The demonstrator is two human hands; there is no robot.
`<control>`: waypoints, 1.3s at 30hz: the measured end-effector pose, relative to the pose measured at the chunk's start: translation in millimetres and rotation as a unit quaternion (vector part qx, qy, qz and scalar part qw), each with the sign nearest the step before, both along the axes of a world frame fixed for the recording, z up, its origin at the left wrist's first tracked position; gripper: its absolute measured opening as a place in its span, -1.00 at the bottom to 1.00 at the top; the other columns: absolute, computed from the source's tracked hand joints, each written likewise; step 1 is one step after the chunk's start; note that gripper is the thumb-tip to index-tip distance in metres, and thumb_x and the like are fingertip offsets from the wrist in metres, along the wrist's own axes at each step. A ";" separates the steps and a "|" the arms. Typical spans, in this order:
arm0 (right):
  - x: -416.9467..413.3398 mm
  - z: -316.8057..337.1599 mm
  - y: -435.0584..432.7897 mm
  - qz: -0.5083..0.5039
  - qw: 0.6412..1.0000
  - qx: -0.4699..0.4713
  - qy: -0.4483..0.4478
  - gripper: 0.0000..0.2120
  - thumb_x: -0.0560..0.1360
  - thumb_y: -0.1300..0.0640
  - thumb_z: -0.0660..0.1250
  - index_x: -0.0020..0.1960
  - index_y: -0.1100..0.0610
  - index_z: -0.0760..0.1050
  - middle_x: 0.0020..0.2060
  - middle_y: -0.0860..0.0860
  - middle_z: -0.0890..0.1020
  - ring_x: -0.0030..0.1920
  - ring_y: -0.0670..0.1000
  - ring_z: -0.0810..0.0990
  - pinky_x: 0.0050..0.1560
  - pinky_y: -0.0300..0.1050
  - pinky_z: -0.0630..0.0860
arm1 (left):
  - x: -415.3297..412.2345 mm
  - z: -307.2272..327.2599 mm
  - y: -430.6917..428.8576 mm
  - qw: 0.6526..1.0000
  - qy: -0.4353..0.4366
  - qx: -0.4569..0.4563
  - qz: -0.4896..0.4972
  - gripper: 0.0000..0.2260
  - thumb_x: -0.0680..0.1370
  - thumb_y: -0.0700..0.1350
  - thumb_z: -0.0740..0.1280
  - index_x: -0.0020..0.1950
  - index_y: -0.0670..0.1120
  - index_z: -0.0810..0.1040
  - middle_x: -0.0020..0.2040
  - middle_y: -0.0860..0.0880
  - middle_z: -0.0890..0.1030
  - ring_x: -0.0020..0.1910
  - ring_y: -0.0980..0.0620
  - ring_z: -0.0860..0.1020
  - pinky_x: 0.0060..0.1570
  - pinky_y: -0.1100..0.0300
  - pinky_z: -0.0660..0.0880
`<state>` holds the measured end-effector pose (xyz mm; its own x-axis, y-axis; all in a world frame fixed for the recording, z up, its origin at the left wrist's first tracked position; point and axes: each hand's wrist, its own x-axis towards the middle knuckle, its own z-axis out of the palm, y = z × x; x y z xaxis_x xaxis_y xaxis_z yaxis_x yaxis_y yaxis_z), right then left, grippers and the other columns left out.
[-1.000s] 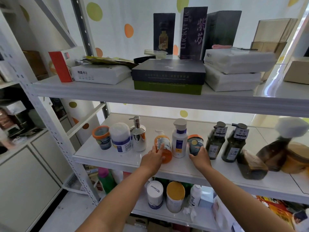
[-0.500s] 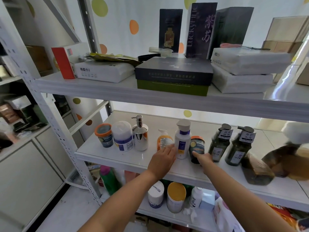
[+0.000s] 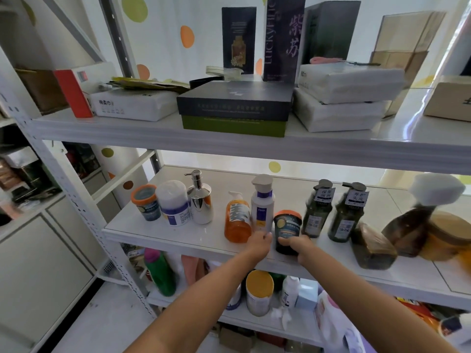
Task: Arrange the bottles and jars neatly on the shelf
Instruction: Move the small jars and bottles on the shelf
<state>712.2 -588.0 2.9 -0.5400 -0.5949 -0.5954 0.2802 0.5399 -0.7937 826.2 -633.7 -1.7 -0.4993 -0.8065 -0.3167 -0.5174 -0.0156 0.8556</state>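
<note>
Right hand now grips dark jar, pulled forward out of row. Left hand off orange bottle; grip cannot be told. 1 jar awaits re-placing.

- Tall dark purple carton, upper shelf: "LuckyFine" printed vertically, with large characters "紫苏" beside it.
- White soft tissue pack, upper shelf, left: "棉柔巾" on the front edge.
- White pump bottle with blue collar: small "EHD" on the front.
- White round jar with blue band: "EHD" on the label.
- Pair of dark green pump bottles: white tags with Chinese characters, too blurred to read.
- Dark round jar with orange lid: label print unreadable.
</note>
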 end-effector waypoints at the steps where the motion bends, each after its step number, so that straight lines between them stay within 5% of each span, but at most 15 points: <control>1: 1.2 1.9 6.3 0.009 1.000 0.000 -0.011 -0.50 0.38 0.36 0.45 0.28 0.36 0.40 0.15 0.26 0.56 0.12 0.21 0.55 0.06 0.00 0.45 | -6.2 -1.1 1.7 0.997 0.038 0.062 0.027 -0.72 0.62 -0.09 0.11 0.17 -0.26 0.45 -0.01 -0.27 0.52 0.03 -0.17 0.52 0.07 -0.02 0.48; 4: 6.5 7.5 26.3 0.042 0.999 0.002 -0.029 -0.54 0.37 0.40 0.44 0.24 0.39 0.41 -0.03 0.23 0.56 -0.11 0.14 0.54 -0.21 -0.09 0.50 | -21.3 -3.9 6.0 0.969 0.123 0.195 0.088 -0.83 0.61 -0.11 0.21 0.15 -0.16 0.41 0.09 -0.22 0.55 0.09 -0.15 0.55 0.13 -0.03 0.53; 6: 7.9 7.6 37.4 0.065 0.998 0.009 -0.023 -0.55 0.38 0.37 0.45 0.23 0.35 0.41 -0.05 0.20 0.55 -0.09 0.12 0.52 -0.33 -0.17 0.41 | -26.9 -10.4 4.4 0.958 0.129 0.233 0.108 -0.65 0.55 -0.08 0.34 0.25 -0.21 0.39 0.22 -0.27 0.53 0.20 -0.23 0.53 0.23 -0.15 0.47; 10: 1.6 8.4 53.8 0.068 0.996 -0.005 -0.051 -0.70 0.40 0.38 0.42 0.04 0.27 0.37 -0.24 0.14 0.54 -0.26 0.03 0.53 -0.34 -0.21 0.44 | -26.8 -10.7 10.2 0.950 0.110 0.276 0.098 -0.46 0.43 -0.09 0.48 0.28 -0.30 0.36 0.24 -0.28 0.54 0.18 -0.22 0.55 0.17 -0.07 0.52; 17: -13.7 1.8 59.9 0.105 0.992 0.001 -0.074 -0.56 0.40 0.33 0.44 0.23 0.35 0.40 0.04 0.25 0.62 0.00 0.15 0.62 -0.07 -0.11 0.56 | -40.4 -42.3 0.3 0.966 0.061 0.234 0.087 -0.07 -0.02 0.00 0.66 0.25 -0.30 0.41 0.13 -0.23 0.59 0.08 -0.21 0.60 0.12 -0.14 0.55; 22: -25.4 6.4 63.4 0.075 0.989 0.008 -0.128 -0.63 0.49 0.25 0.36 0.25 0.36 0.43 -0.08 0.24 0.60 -0.08 0.17 0.59 -0.03 0.01 0.54 | -15.1 1.3 28.3 0.960 0.085 0.254 0.077 -0.40 0.34 -0.11 0.55 0.26 -0.29 0.41 0.18 -0.25 0.57 0.10 -0.19 0.60 0.09 -0.04 0.58; 31: 19.1 14.0 59.3 0.079 0.990 0.008 -0.116 -0.62 0.48 0.21 0.38 0.23 0.35 0.44 0.06 0.26 0.60 -0.01 0.18 0.59 -0.09 0.01 0.56 | 36.1 9.4 21.1 0.952 0.126 0.274 0.062 -0.42 0.34 -0.18 0.55 0.28 -0.29 0.42 0.21 -0.24 0.56 0.16 -0.20 0.56 0.16 -0.08 0.53; 39: 130.8 18.5 23.4 0.099 0.989 -0.015 -0.110 -0.77 0.48 0.22 0.38 0.08 0.31 0.49 -0.04 0.22 0.62 -0.04 0.16 0.61 -0.03 0.00 0.58 | 147.6 9.3 -8.8 0.941 0.174 0.276 0.092 -0.56 0.41 -0.26 0.48 0.21 -0.39 0.46 0.06 -0.25 0.59 0.02 -0.17 0.59 -0.11 0.07 0.57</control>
<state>843.0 -564.6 21.4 -0.2700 -0.6951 -0.6663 0.3397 0.5787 -0.7414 973.8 -642.5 7.6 -0.5180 -0.6500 -0.5560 -0.1526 -0.5694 0.8078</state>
